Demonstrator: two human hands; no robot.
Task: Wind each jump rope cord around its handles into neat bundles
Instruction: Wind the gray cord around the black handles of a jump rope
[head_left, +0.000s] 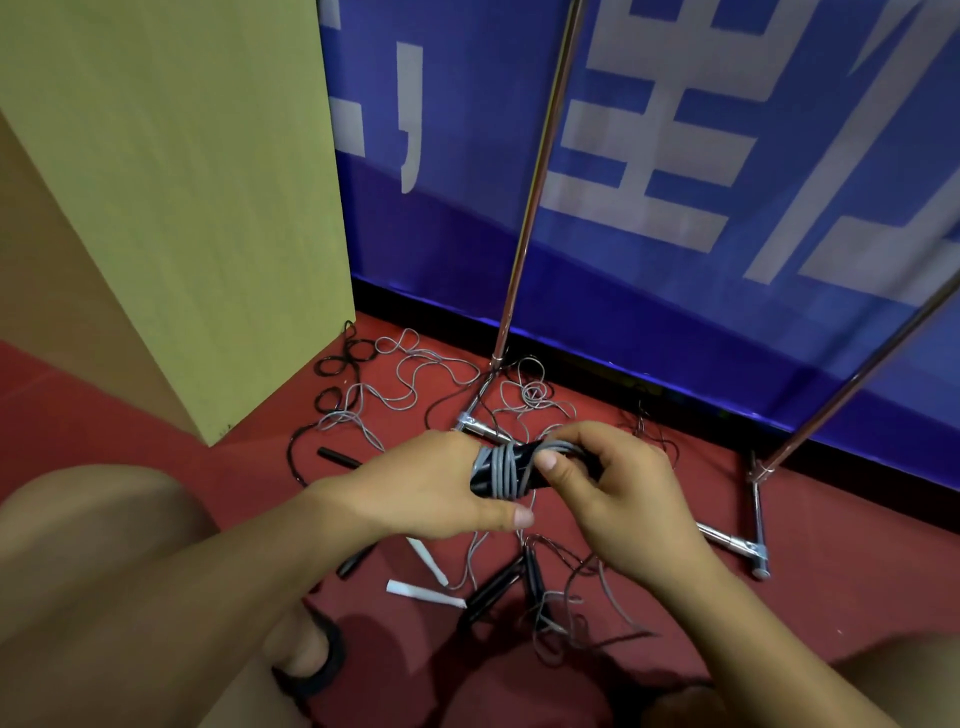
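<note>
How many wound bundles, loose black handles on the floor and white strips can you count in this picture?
Wound bundle: 1
Loose black handles on the floor: 4
White strips: 2
Total: 7

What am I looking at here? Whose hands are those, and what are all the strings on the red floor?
There is no machine here. A person wears a camera on their head, so you look down at their own two hands. The left hand holds a pair of black jump rope handles with grey cord already wound around them. The right hand grips the other end, its thumb pressing the cord. On the red floor lie more loose grey and black cords, other black handles and two white paper strips. Behind stands a blue banner on shiny metal poles.
</note>
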